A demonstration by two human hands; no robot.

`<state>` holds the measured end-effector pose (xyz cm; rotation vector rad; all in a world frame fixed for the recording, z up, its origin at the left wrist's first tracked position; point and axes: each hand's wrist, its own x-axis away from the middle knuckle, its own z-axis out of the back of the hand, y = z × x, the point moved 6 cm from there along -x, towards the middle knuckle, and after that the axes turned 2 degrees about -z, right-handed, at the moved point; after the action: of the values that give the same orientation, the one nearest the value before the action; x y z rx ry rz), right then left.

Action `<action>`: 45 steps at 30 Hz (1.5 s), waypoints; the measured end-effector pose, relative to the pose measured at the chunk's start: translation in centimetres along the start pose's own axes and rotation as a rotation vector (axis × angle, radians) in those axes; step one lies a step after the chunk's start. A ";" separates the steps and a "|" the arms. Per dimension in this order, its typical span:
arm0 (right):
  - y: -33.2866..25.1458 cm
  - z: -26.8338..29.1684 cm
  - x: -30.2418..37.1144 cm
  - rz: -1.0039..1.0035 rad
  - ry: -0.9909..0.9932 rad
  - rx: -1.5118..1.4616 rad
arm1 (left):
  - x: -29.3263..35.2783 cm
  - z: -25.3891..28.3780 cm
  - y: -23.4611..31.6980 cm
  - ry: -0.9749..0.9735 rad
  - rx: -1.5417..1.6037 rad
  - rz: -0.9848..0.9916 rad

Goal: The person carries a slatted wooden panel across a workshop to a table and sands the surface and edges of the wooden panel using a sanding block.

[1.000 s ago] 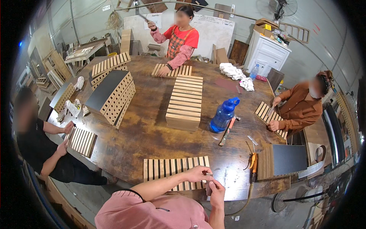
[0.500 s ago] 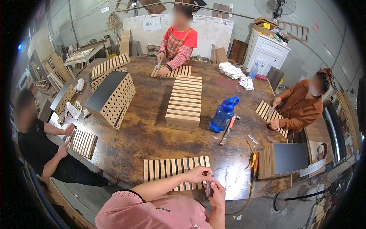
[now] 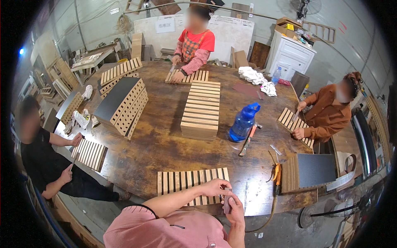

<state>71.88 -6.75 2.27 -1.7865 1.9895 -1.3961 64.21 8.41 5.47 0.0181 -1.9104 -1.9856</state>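
A slim brown-grey block (image 3: 227, 201) stands upright between my hands, above the table's front edge. My right hand (image 3: 236, 210) is closed round its lower part, thumb along the side. At its upper end, my left hand (image 3: 216, 188) pinches with thumb and fingertips. Under my left forearm lies a slatted wood panel (image 3: 178, 178), pale strips with dark gaps; the forearm and hand cover part of it.
The brown table (image 3: 157, 144) bears a stack of slatted panels (image 3: 201, 108), dark-faced panels (image 3: 120, 99), a blue bottle (image 3: 243, 124), a hammer (image 3: 249, 142), an orange-handled air tool (image 3: 277, 175) and dark boards (image 3: 316, 170). Three co-workers handle slatted panels around it.
My hands and the block stay almost in place. The co-worker on the left has lowered one hand away from the panel. The whole view has shifted very slightly.
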 end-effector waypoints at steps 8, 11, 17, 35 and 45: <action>-0.4 1.2 -0.9 0.009 0.088 0.255 | -1.4 0.2 -0.9 0.062 0.046 -0.224; -2.1 -0.6 -0.3 -0.122 0.118 0.478 | -0.4 3.6 -2.8 0.363 -0.307 -0.255; -6.8 -1.2 -2.3 0.143 0.057 0.943 | 1.3 5.4 -7.9 0.825 -0.951 -0.277; -3.3 0.4 -3.1 0.377 0.221 1.056 | 0.4 4.4 -7.7 0.696 -0.889 -0.102; -0.8 3.7 -2.6 0.348 0.346 1.092 | 1.3 7.9 -6.4 0.497 -0.883 0.181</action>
<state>75.54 -6.47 -0.49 -0.7167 1.0842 -2.1147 59.17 15.65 0.20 0.0855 -0.6316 -2.2462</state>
